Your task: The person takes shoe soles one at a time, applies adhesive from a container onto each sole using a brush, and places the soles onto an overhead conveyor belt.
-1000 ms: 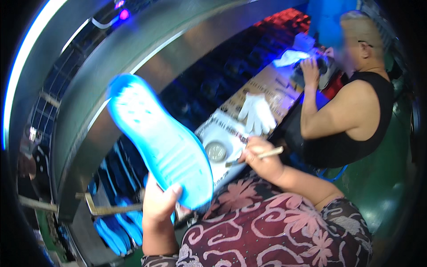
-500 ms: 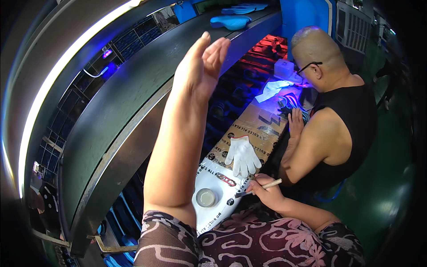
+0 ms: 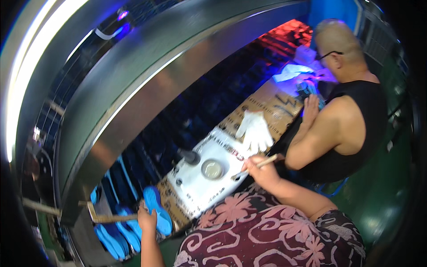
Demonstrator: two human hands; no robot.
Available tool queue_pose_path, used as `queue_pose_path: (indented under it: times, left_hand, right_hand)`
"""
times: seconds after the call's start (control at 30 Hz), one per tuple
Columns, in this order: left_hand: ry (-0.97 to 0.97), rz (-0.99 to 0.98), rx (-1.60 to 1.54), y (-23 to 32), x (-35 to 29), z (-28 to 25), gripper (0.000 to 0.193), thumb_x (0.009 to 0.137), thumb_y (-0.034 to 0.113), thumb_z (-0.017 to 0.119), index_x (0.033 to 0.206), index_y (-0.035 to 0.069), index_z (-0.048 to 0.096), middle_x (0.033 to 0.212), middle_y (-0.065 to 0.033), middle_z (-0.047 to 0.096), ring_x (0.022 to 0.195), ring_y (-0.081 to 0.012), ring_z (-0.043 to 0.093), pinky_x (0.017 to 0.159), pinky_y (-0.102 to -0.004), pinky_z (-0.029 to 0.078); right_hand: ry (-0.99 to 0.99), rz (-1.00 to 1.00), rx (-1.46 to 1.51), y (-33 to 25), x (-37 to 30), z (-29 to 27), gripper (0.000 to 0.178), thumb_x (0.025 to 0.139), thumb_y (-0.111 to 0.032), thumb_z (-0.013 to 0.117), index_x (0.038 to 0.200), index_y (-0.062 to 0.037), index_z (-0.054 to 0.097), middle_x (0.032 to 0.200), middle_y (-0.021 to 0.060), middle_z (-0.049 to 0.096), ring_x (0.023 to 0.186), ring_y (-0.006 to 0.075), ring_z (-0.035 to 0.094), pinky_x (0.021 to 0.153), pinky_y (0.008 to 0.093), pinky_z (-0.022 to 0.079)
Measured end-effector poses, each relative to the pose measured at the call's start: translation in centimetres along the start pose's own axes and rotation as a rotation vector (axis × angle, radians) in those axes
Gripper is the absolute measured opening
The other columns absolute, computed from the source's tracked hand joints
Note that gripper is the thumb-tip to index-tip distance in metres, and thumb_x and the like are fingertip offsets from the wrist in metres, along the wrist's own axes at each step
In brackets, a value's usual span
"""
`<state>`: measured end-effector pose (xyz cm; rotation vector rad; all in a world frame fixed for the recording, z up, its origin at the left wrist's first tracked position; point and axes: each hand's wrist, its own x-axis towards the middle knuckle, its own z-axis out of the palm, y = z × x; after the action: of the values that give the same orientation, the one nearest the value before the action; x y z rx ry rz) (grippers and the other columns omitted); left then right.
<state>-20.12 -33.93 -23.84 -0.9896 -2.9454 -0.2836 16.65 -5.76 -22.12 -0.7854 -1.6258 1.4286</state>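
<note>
At the lower left, my left hand (image 3: 147, 217) grips the edge of a blue shoe sole (image 3: 156, 209), which stands tilted beside the cardboard. My right hand (image 3: 263, 172) is closed around a brush with a pale wooden handle (image 3: 270, 159); its bristle end points left over the white sheet (image 3: 202, 196). Left of the brush, a small round bowl (image 3: 212, 169) of pale liquid rests on that sheet. A dark upright object (image 3: 190, 156) stands behind the bowl, too blurred to name. Several more blue soles (image 3: 116, 238) lie left of my left hand.
A white glove (image 3: 255, 130) lies on the cardboard (image 3: 240, 116) beyond the bowl. Close on the right sits a co-worker (image 3: 340, 120) in a black top, hands at violet-lit pieces. A conveyor belt with a metal side (image 3: 138, 95) curves along the left. Below it is a wooden bar (image 3: 113, 218).
My left hand has dropped from above the conveyor to the lower left and taken hold of a blue sole. The right hand still holds the brush. The view has shifted.
</note>
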Motion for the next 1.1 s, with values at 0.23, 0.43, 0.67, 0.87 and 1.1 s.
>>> queue_pose_path:
  times: [0.23, 0.43, 0.67, 0.87, 1.1]
  left_hand:
    - [-0.237, -0.101, -0.025, -11.5, -3.6, 8.1, 0.031, 0.073, 0.026, 0.056, 0.084, -0.003, 0.057, 0.079, -0.0250, 0.060, 0.078, -0.0431, 0.057, 0.071, -0.0487, 0.046]
    - [-0.124, -0.206, -0.375, -12.3, -4.4, 9.1, 0.012, 0.075, 0.010, 0.056, 0.080, 0.001, 0.049, 0.065, -0.0103, 0.056, 0.060, -0.0270, 0.056, 0.056, -0.0372, 0.044]
    - [-0.257, -0.700, -1.626, -8.1, -4.4, 8.1, 0.032, 0.080, 0.010, 0.054, 0.111, 0.002, 0.048, 0.085, -0.0043, 0.061, 0.070, -0.0149, 0.062, 0.056, -0.0282, 0.050]
    - [-0.642, -0.644, -1.964, -7.6, -3.0, 7.2, 0.027, 0.081, 0.021, 0.056, 0.103, 0.005, 0.051, 0.081, -0.0073, 0.061, 0.050, -0.0153, 0.053, 0.041, -0.0239, 0.043]
    - [-0.183, -0.245, -1.533, 1.2, -5.1, 3.5, 0.042, 0.088, 0.013, 0.056, 0.124, 0.002, 0.037, 0.109, -0.0149, 0.056, 0.085, -0.0231, 0.063, 0.063, -0.0310, 0.057]
  right_hand:
    - [-0.084, 0.005, -0.177, 2.5, 2.7, 7.1, 0.029, 0.090, -0.023, 0.057, 0.074, -0.0004, 0.064, 0.067, 0.0062, 0.061, 0.064, 0.0136, 0.056, 0.062, 0.0268, 0.044]
    - [-0.282, -0.233, -0.443, 5.4, 4.9, 12.4, 0.021, 0.081, -0.022, 0.064, 0.069, -0.0051, 0.066, 0.068, 0.0084, 0.061, 0.068, 0.0254, 0.057, 0.067, 0.0352, 0.044]
    - [-0.280, -0.374, -0.622, 8.1, 5.2, 14.2, 0.020, 0.078, -0.023, 0.066, 0.066, -0.0081, 0.064, 0.066, 0.0062, 0.059, 0.067, 0.0268, 0.056, 0.073, 0.0367, 0.042]
    - [-0.150, -0.233, -0.385, 5.9, 5.0, 13.7, 0.024, 0.081, -0.021, 0.063, 0.065, -0.0030, 0.063, 0.064, 0.0108, 0.060, 0.061, 0.0269, 0.056, 0.060, 0.0340, 0.043]
    - [-0.164, -0.160, -0.366, 8.0, 4.2, 12.5, 0.028, 0.087, -0.023, 0.059, 0.069, -0.0014, 0.064, 0.067, 0.0106, 0.060, 0.064, 0.0210, 0.056, 0.061, 0.0320, 0.043]
